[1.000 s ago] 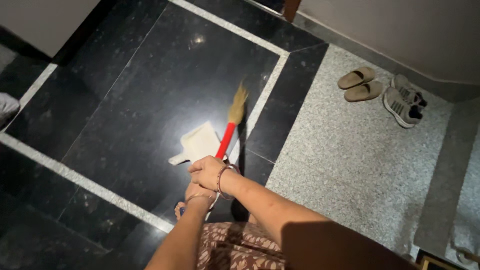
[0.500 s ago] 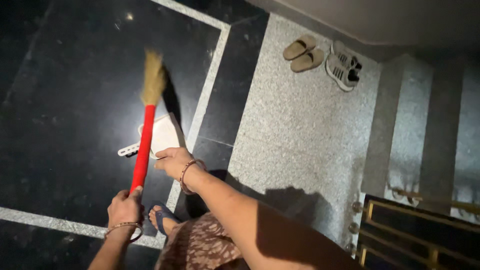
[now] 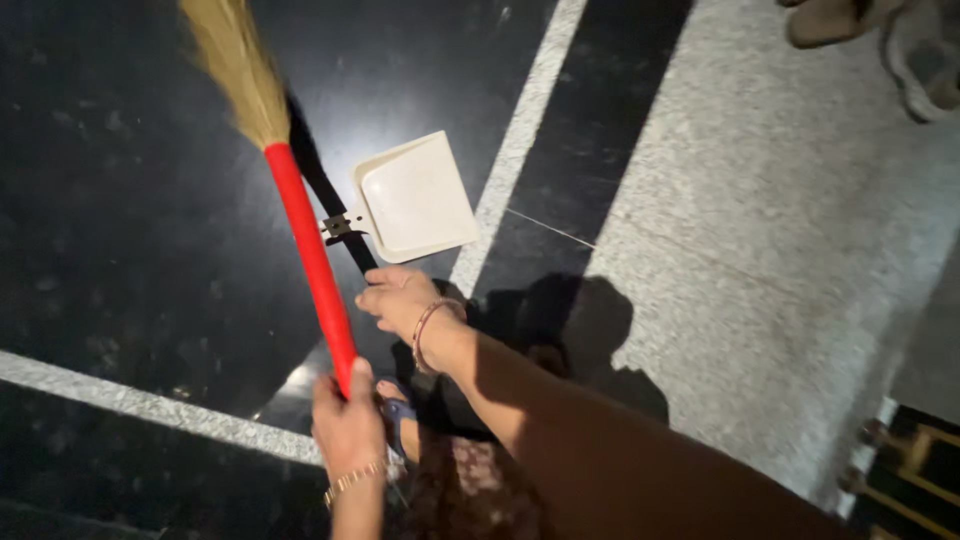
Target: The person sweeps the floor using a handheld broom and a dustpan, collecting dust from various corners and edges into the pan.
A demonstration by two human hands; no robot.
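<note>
We are gripping the red-handled broom in our closed left hand, while our right hand, fingers loosely curled and empty, is reaching toward the white dustpan at twelve o'clock.

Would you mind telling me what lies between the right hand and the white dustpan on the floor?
Nothing: in the head view only a short stretch of bare black floor separates the right hand from the white dustpan.
</note>
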